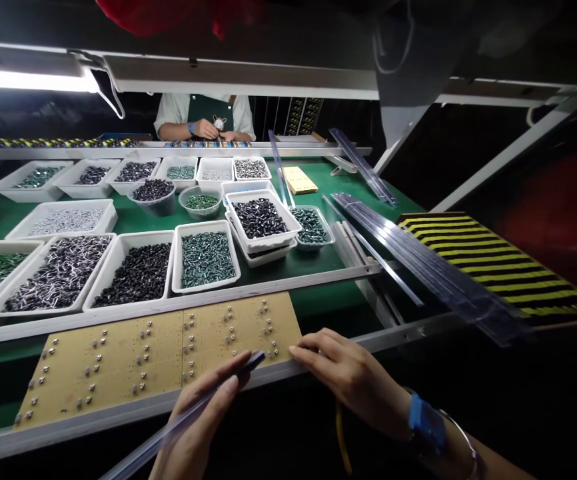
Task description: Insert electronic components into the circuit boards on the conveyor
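Observation:
In my left hand (201,417) is a long clear plastic tube (168,430), tilted up to the right, with dark parts showing at its upper end. That end hangs over the near edge of a tan circuit board panel (163,380). Small metal-legged and grey parts stand in rows on the panel, which lies along the metal rail. My right hand (341,367) has its bent fingertips at the panel's right edge, gripping it; its thumb is mostly hidden. A blue band and a bracelet are on the right wrist.
White trays of loose components (206,260) fill the green bench beyond the rail (248,288). Clear tubes (408,253) lie across the right side, beside a black-and-yellow striped board (498,267). Across the bench a co-worker's hands (208,130) are busy with small parts.

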